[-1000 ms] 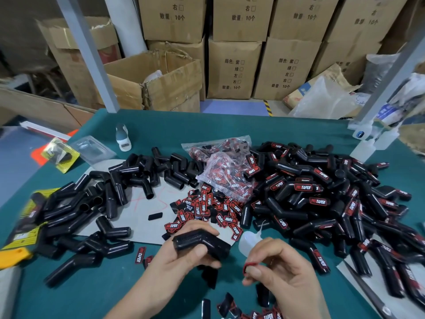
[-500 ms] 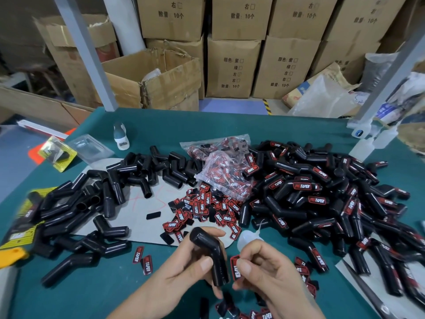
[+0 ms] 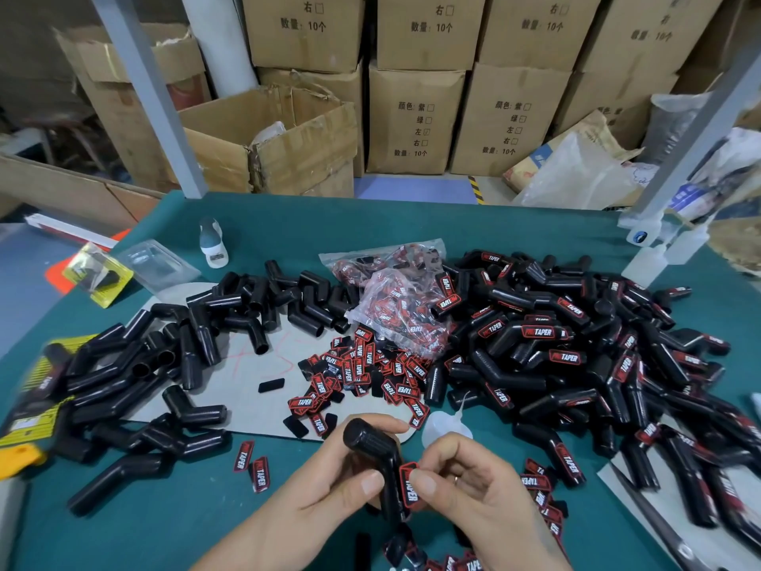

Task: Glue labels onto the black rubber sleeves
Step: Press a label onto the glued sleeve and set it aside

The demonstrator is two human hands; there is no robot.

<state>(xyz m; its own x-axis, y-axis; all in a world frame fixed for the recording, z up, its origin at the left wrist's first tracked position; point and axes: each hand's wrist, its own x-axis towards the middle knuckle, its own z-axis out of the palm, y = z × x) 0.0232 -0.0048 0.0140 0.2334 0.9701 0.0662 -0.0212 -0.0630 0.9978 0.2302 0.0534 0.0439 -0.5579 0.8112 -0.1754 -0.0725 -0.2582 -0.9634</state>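
My left hand (image 3: 329, 484) grips a bent black rubber sleeve (image 3: 372, 451) near the table's front edge, one end pointing up and away. My right hand (image 3: 473, 492) pinches a red-and-black label (image 3: 409, 486) and holds it against the sleeve's lower leg. A clear glue bottle (image 3: 442, 426) is tucked behind the fingers of my right hand. Loose labels (image 3: 362, 372) lie heaped on the grey mat just beyond my hands. Unlabelled sleeves (image 3: 164, 364) are piled on the left, labelled sleeves (image 3: 576, 356) on the right.
A clear bag of labels (image 3: 395, 298) lies in the middle of the green table (image 3: 412, 224). A small white bottle (image 3: 213, 245) stands at the back left. Yellow packaging (image 3: 99, 274) sits at the left edge. Cardboard boxes (image 3: 416, 117) are stacked behind the table.
My left hand turned the sleeve from lying crosswise to standing with one end up. My right hand brought the label from beside the sleeve onto its lower leg.
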